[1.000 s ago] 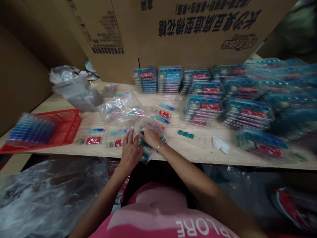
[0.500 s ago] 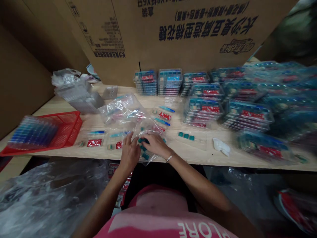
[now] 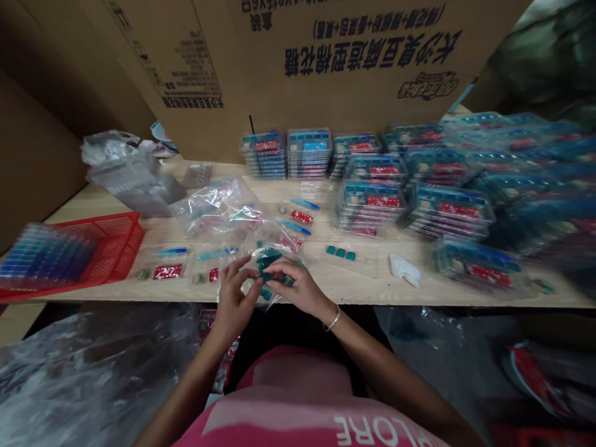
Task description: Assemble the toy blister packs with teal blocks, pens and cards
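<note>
View: head camera, looking down over the counter (image 3: pixel 326 288) from its near edge;
Left grip (image 3: pixel 233 297): half open, fingers curved and spread, beside the teal pieces; I cannot tell whether it has hold of anything;
Right grip (image 3: pixel 298 287): nearly closed, fingertips pressed on the teal pieces, apparently pinching them, with a silver bangle (image 3: pixel 332 320) on the wrist;
Teal pieces (image 3: pixel 270 266): a small cluster between both grips, at the near edge of the counter, lying in or against a clear plastic bag (image 3: pixel 274 245);
Counter, left: a red wire basket (image 3: pixel 116 248) carrying a blue-and-clear packet (image 3: pixel 44 254); a loose clear bag (image 3: pixel 216 208) beyond the grips;
Counter, middle: blue strips (image 3: pixel 300 203), red printed cards (image 3: pixel 302 216) and three teal pieces (image 3: pixel 339 251) on clear plastic;
Counter, right: stacked clear blister packs (image 3: pixel 370 205) and a white cloth (image 3: pixel 404 270);
Far side: a printed cardboard carton (image 3: pixel 363 62) standing upright behind the stacks;
Near side: crumpled plastic sheeting (image 3: pixel 93 366) below the counter, left; the person's pink shirt (image 3: pixel 298 422) at the bottom.
</note>
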`<state>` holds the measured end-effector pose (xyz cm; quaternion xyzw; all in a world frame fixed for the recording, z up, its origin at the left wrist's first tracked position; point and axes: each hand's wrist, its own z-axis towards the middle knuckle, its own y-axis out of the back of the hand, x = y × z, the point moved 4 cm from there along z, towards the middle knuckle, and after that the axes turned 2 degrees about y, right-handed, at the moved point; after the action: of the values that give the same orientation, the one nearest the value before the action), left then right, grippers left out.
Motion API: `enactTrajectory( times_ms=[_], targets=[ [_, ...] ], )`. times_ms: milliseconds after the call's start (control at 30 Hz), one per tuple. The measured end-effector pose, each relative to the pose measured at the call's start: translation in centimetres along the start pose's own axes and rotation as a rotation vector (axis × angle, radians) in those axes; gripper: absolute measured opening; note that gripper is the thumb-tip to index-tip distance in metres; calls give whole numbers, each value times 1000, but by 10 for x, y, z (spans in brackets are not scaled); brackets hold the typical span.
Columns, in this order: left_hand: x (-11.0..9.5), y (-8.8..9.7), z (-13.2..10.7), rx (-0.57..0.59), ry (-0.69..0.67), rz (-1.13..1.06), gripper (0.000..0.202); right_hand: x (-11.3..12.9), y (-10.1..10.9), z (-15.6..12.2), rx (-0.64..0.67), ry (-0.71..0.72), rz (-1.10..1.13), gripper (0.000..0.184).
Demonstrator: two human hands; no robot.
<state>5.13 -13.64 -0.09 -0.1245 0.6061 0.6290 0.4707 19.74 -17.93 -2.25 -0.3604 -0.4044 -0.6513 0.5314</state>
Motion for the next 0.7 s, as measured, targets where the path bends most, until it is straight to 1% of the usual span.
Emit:
enactTrajectory(
  times_ms=[67,167,200,233,267,367,400,433,467,500,533,600,667,700],
  targets=[
    [-2,0,-2,89,79,-170,15,7,2,-5,-16,7,44,14],
    [-2,-6,-6,303,194,-434,18,15,6,-15,-4,-3,107,11],
    [-3,-9,-7,363,207,-471,18,15,8,-19,3,-20,136,10],
    [-4,-12,-7,388,196,-458,18,14,11,-24,10,-48,163,11],
    [-6,-14,-7,378,157,-393,19,12,15,-29,12,-87,182,12],
    [-21,-22,-7,215,-51,-91,17,2,30,-48,-20,-247,224,21],
    [-27,-26,-8,181,-103,-44,17,1,34,-53,-32,-293,243,24],
    [-32,-32,-9,183,-123,-54,17,1,38,-58,-38,-323,265,26],
    [-35,-37,-10,218,-106,-120,16,3,40,-61,-35,-335,287,27],
    [-36,-43,-10,272,-49,-235,15,5,41,-64,-26,-334,302,27],
    [-36,-48,-10,334,42,-384,15,8,41,-65,-16,-323,314,25],
    [-33,-54,-11,423,284,-732,15,11,41,-66,-20,-314,344,24],
    [-33,-59,-14,460,511,-1062,17,7,42,-67,-64,-330,390,25],
    [-35,-61,-17,471,601,-1194,19,3,43,-68,-87,-339,416,26]
  ],
)
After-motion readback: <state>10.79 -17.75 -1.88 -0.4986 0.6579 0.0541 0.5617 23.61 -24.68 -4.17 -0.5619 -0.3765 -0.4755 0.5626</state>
